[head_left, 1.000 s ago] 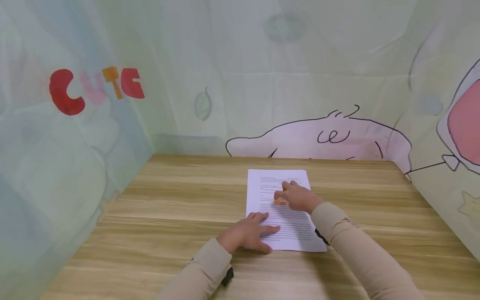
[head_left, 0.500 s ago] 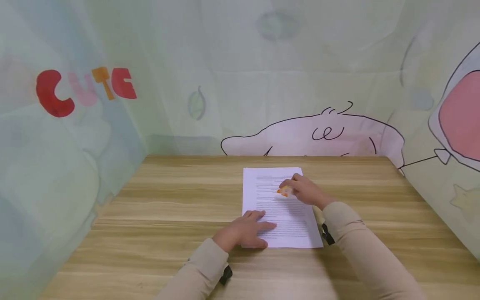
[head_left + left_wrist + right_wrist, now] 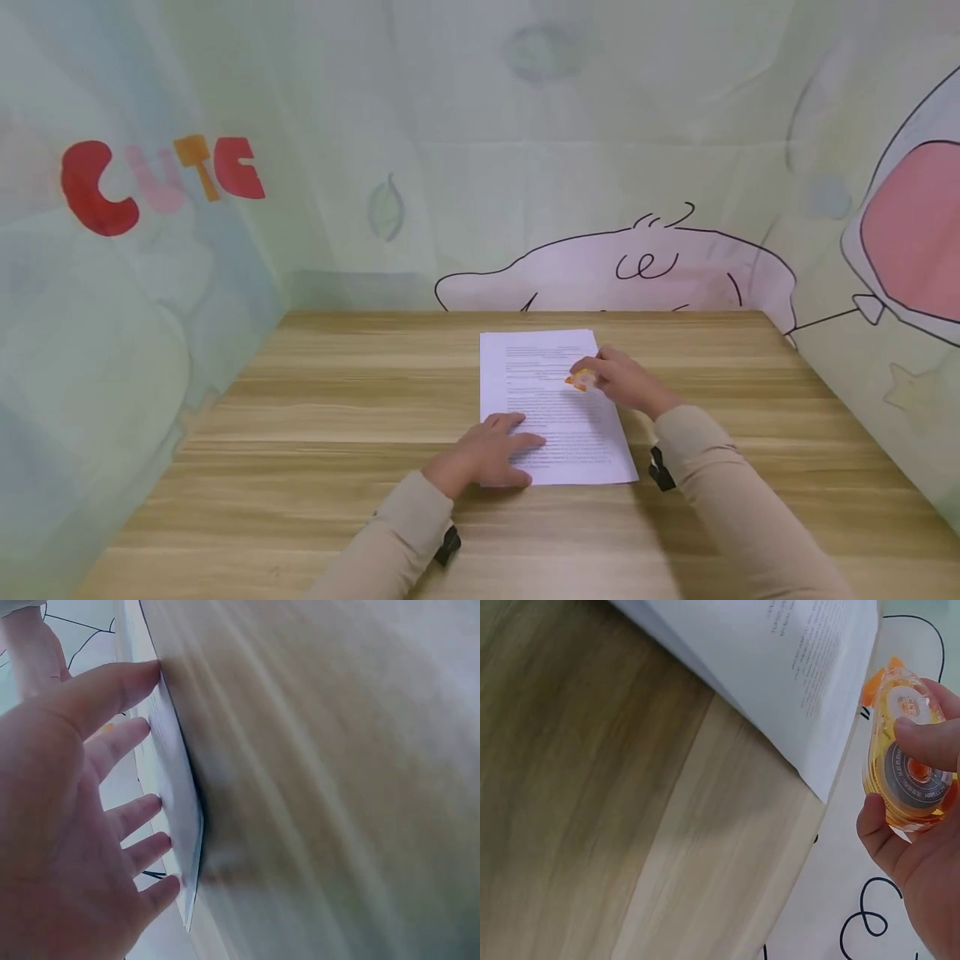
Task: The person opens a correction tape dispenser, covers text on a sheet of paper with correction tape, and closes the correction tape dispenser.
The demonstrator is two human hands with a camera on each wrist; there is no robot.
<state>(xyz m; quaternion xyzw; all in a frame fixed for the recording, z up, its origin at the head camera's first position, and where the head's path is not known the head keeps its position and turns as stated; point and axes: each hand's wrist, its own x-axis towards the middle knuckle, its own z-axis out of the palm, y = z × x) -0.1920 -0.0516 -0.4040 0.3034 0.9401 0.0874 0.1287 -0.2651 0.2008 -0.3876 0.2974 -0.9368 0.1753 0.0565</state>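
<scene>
A stack of printed white paper lies on the wooden table, its lines of text facing up. My left hand rests on the lower left of the sheets with its fingers spread; in the left wrist view, the fingertips touch the page near its edge. With my right hand I grip a correction tape dispenser, clear and orange with a dark round reel inside. Its orange tip is uncovered and points away from the palm. In the head view the dispenser is over the upper right of the page, apparently raised off it.
The wooden table extends on all sides of the stack. Behind it stands a printed cloth backdrop with cartoon drawings, and coloured letters show on the left wall. Beige sleeves cover both forearms.
My right hand has moved right and slightly away with the correction tape, from mid-page toward the upper right edge. My left hand stays on the paper. The head view has shifted slightly.
</scene>
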